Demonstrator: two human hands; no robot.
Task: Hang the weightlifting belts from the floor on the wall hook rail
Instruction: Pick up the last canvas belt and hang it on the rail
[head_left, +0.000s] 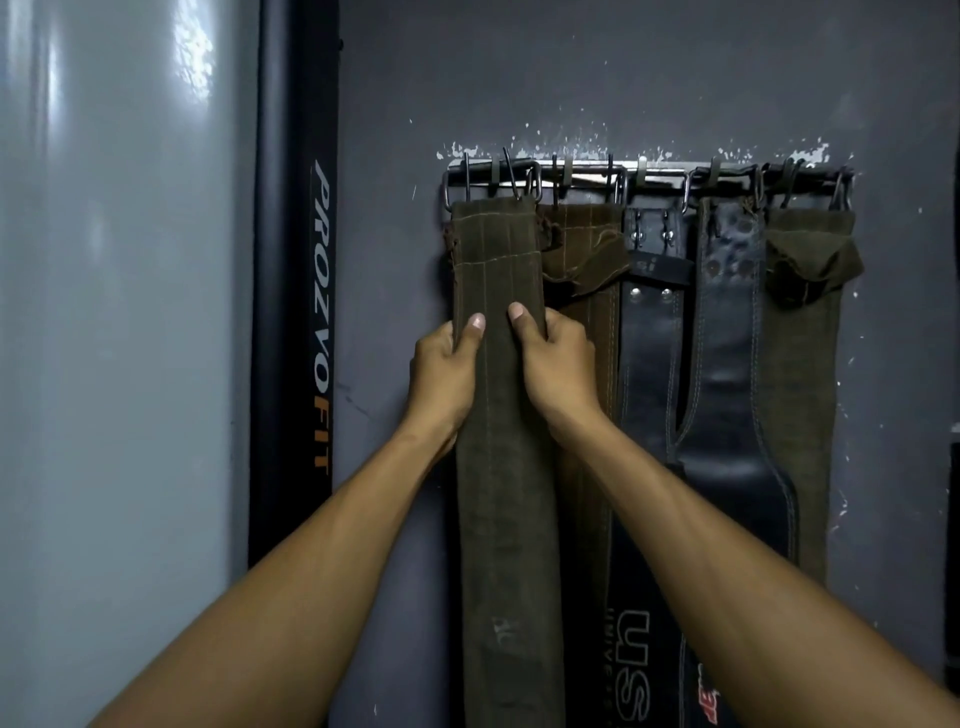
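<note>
A metal hook rail (649, 174) is fixed to the dark grey wall. Several belts hang from it. The leftmost is a dark olive fabric belt (498, 467) whose buckle sits over the rail's left hooks. My left hand (447, 371) grips its left edge and my right hand (558, 364) grips its right edge, thumbs on the front. To its right hang a brown fabric belt (587, 249), two black leather belts (649, 353) (727, 395) and another olive belt (805, 364). The floor is out of view.
A black upright pad with "PROZVOFIT" lettering (293, 312) stands left of the rail, next to a glossy grey panel (119, 312). White chipped paint marks the wall above the rail. A dark object edge (953, 561) shows at far right.
</note>
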